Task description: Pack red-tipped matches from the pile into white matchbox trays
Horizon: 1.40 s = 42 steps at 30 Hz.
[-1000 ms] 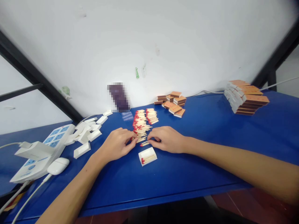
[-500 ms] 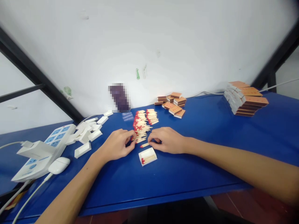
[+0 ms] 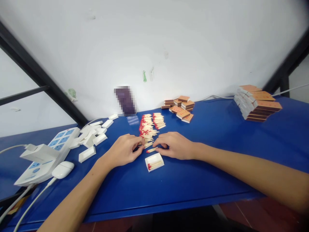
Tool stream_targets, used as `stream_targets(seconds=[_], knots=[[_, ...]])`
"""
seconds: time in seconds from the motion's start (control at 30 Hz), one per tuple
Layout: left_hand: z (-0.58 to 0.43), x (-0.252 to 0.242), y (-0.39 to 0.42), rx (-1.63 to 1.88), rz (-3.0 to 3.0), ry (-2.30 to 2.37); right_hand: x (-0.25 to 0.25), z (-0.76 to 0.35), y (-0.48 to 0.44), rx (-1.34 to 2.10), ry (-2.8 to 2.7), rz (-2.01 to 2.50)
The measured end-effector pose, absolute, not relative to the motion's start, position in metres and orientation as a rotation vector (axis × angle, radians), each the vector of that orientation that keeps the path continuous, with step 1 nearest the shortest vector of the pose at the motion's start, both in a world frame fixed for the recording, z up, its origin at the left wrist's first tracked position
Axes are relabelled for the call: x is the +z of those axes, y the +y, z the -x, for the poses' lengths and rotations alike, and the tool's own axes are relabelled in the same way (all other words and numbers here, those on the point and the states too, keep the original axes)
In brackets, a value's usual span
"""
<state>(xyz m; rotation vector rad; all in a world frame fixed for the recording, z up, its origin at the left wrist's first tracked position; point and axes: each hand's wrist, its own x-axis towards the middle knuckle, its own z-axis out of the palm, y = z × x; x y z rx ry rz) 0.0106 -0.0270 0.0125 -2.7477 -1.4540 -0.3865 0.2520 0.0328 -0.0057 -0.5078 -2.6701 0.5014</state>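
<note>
A pile of red-tipped matches (image 3: 147,129) lies mid-table on the blue table (image 3: 217,151). My left hand (image 3: 125,149) and my right hand (image 3: 175,145) rest at the pile's near end, fingers curled and pinching a few matches (image 3: 151,149) between them. Just in front of the hands sits an open white matchbox tray (image 3: 154,161) with several matches in it.
Empty white trays (image 3: 93,138) are scattered at the left, beside a power strip (image 3: 45,151) and a white earbud case (image 3: 62,169) with cables. Orange matchbox sleeves (image 3: 181,108) lie behind the pile, and a taller stack (image 3: 257,101) stands at the far right. A wall stands behind.
Both hands stay at the near end of the pile, with only small finger movements on the matches. The view has shifted slightly.
</note>
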Motion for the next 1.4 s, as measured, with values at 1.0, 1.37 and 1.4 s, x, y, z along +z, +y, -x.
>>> stream_targets(seconds=[1.0,1.37,1.4], knots=[[-0.005,0.016,-0.024,-0.396,2.688,-1.476,-0.009,-0.253,0.034,0.472,-2.665,0.518],[-0.004,0.012,-0.024,-0.307,2.686,-1.503,-0.009,-0.253,0.034,0.425,-2.710,0.512],[-0.005,0.011,-0.023,-0.299,2.688,-1.503,-0.009,-0.253,0.034,0.425,-2.708,0.513]])
